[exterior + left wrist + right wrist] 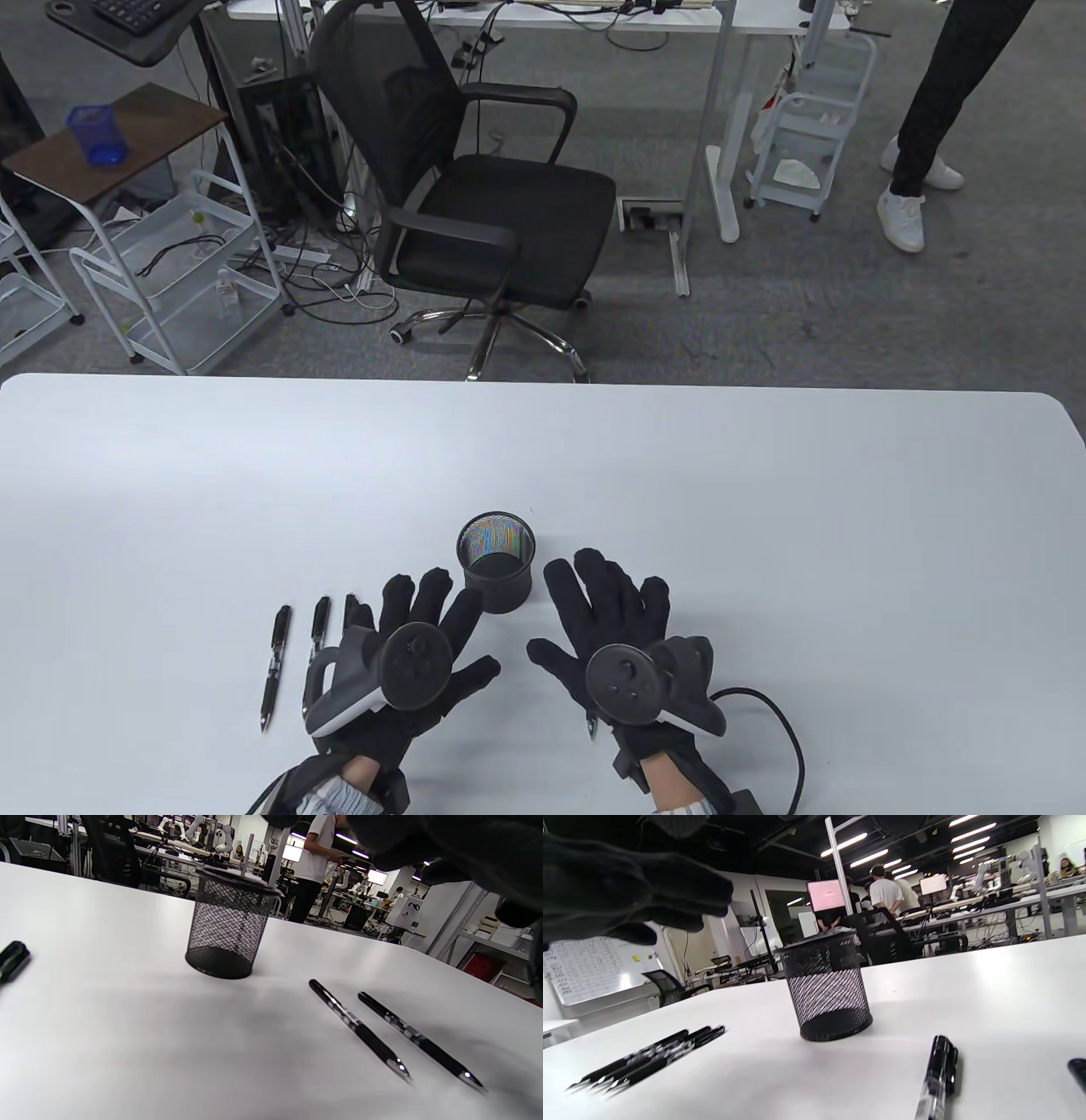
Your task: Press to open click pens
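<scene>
A black mesh pen cup (498,562) stands on the white table (764,509), just beyond both hands. My left hand (422,620) lies flat and spread, holding nothing. To its left lie two black click pens (276,666) (316,649), and a third (352,607) is partly hidden under its fingers. My right hand (604,598) is also flat and spread, empty. A pen tip (591,727) pokes out from under its wrist. The left wrist view shows the cup (229,925) and two pens (358,1029). The right wrist view shows the cup (829,984), three pens (649,1058) and a nearer pen (937,1077).
A black office chair (475,195) stands beyond the table's far edge. A black cable (789,730) loops from my right wrist across the table. Another pen end shows at the right edge of the right wrist view (1078,1069).
</scene>
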{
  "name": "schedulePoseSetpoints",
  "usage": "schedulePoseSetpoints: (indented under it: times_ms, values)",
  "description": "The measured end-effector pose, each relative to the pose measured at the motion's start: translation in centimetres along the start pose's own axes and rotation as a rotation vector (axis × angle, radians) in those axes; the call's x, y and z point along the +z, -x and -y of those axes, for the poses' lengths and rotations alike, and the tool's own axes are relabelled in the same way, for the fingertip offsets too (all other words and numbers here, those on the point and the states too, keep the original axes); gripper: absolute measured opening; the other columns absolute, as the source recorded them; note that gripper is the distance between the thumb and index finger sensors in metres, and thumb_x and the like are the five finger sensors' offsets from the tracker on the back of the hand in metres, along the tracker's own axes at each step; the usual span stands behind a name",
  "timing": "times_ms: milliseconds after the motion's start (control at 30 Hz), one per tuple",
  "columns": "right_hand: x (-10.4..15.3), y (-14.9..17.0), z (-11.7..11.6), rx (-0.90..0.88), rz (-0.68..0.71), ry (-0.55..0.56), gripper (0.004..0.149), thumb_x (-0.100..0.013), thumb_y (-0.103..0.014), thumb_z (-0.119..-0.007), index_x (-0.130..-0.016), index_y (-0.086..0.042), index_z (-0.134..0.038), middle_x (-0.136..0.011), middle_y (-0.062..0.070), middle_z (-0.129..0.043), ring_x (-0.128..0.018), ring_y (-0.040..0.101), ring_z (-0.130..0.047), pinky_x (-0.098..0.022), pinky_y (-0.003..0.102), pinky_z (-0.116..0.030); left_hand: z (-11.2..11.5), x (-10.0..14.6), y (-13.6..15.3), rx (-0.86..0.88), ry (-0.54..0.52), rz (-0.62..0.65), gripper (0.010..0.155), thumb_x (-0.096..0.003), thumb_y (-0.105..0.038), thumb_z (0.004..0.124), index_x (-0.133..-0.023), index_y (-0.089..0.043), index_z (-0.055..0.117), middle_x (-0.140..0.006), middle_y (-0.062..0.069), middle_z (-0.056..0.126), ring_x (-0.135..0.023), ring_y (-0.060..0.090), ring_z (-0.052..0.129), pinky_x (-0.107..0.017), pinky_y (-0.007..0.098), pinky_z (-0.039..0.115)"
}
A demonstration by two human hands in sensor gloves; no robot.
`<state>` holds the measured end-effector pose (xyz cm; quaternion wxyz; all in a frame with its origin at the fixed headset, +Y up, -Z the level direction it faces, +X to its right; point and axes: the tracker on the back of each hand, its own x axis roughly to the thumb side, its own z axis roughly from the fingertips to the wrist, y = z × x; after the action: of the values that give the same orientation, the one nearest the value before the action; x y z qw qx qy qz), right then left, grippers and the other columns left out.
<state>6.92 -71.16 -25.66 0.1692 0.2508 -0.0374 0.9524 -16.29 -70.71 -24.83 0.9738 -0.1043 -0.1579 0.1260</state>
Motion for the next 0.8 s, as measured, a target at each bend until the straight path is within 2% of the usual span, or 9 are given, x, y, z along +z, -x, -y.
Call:
schedulePoseSetpoints:
  times_ms: [367,800]
  values:
    - [-0.6,-0.6,-1.8,0.008,0.027,-0.125,0.077,-0.064,-0.055,-0.056,-0.124,-0.019,-0.024,-0.129,0.026,-0.016,-0.115,0.057,-0.022,-0.063,0.089,-0.014,0.3,0.0,-0.3,-0.026,-0.034,0.025,0.073,-0.0682,-0.062,0.060,-0.127,-0.029,0.030,-0.132,0.019,0.017,-0.116,0.059,0.018,-0.074,0.083,0.028]
    - [-0.7,-0.2,-2.1,0.016,-0.004,-0.173,0.080,-0.063,-0.057,-0.058,-0.124,-0.018,-0.022,-0.127,0.028,-0.009,-0.112,0.060,-0.013,-0.060,0.089,-0.010,0.6,-0.2,-0.5,-0.064,0.009,0.030,0.077,-0.0669,-0.063,0.063,-0.127,-0.028,0.028,-0.132,0.021,0.015,-0.114,0.061,0.016,-0.073,0.084,0.025]
